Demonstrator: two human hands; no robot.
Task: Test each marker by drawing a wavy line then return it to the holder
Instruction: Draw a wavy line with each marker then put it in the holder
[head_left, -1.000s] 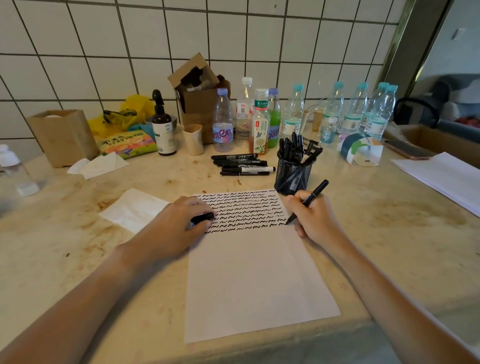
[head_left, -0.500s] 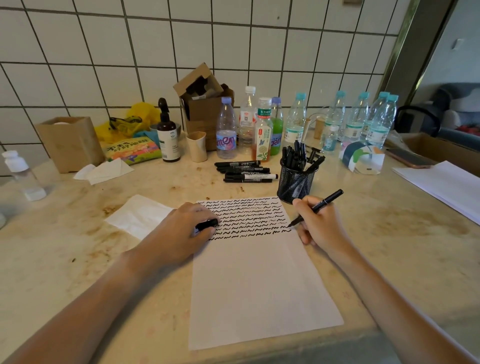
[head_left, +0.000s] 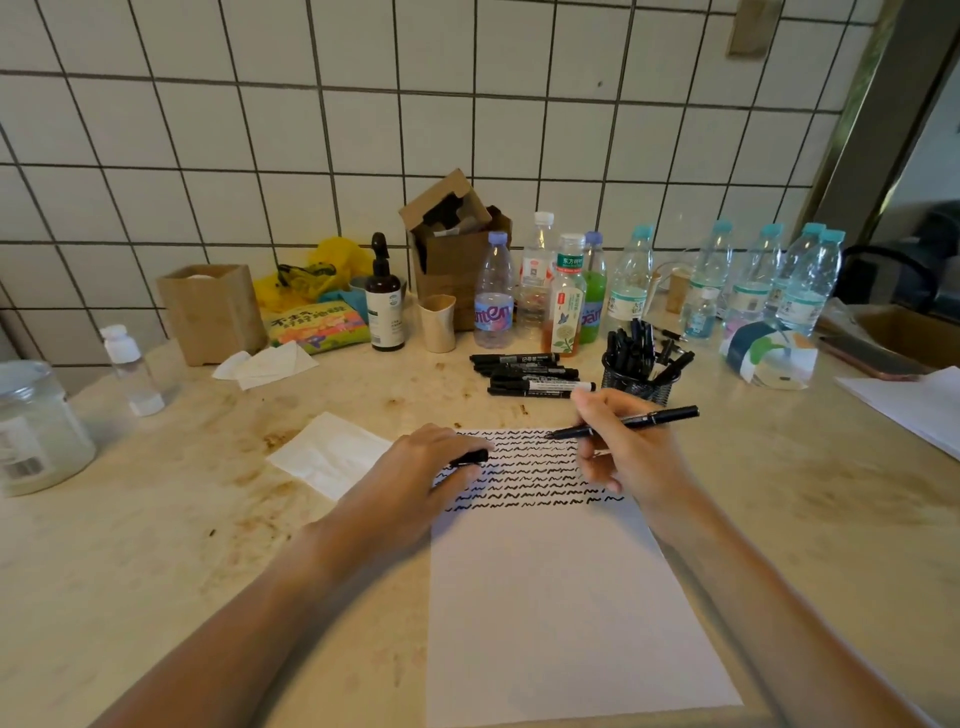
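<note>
right hand (head_left: 631, 457) pinched the marker (head_left: 626, 422), tip above the paper (head_left: 561, 597); left hand (head_left: 415, 480) gripped its cap (head_left: 470, 457). recapping called for straight alignment.

Right hand (head_left: 626, 452): pinches an uncapped black marker (head_left: 623, 422) nearly level, tip pointing toward the left hand and over the top rows of wavy lines (head_left: 524, 475).
Left hand (head_left: 415, 475): rests on the left edge of the paper sheet (head_left: 561, 613), fingers curled round a short black piece, probably the marker's cap (head_left: 470, 458).
Mesh holder (head_left: 640, 375): just beyond the right hand, full of black markers.
Loose markers (head_left: 530, 373): a row lying flat beyond both hands, left of the holder.
Tissue (head_left: 330, 457): just left of the left hand, on the stained countertop (head_left: 182, 519).
Bottles (head_left: 566, 296): lined along the tiled wall, well beyond the hands.
</note>
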